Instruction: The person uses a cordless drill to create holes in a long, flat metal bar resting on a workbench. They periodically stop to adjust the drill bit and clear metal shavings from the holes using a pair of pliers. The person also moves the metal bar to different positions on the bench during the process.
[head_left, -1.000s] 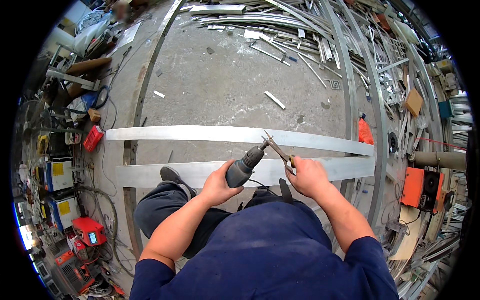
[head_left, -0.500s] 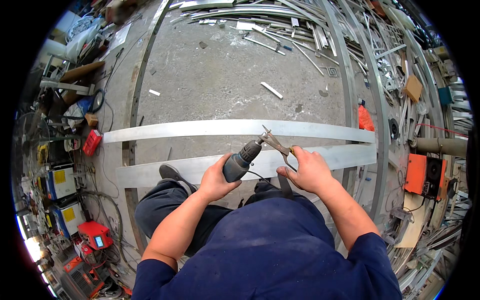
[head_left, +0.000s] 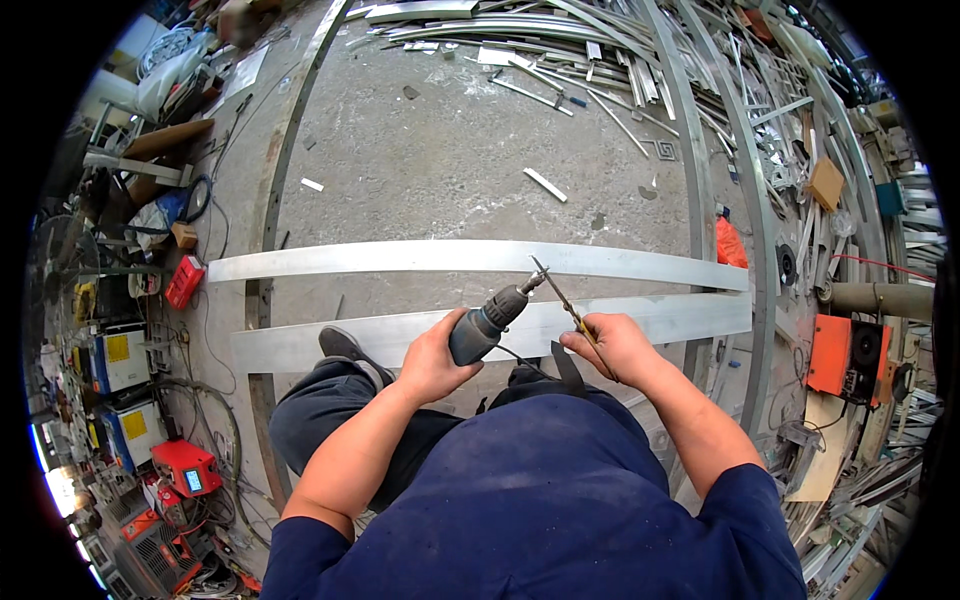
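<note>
At frame centre, your left hand [head_left: 432, 360] grips a drill [head_left: 487, 325]; your right hand [head_left: 612, 345] pinches a thin tool [head_left: 563, 303] at its chuck. The bit looks not yet set. Both aluminium strips [head_left: 420, 258] below, across the middle, seem undrilled. Bare concrete [head_left: 450, 130] lies above; scrap [head_left: 800, 150] crowds the right, machines [head_left: 120, 360] the left.

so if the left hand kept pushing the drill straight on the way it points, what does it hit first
Probably the thin rod held in the right hand: its far end sits right at the drill tip. Just beyond lies the far metal strip. Depth is unclear, so the tip may pass over the rod.
</note>
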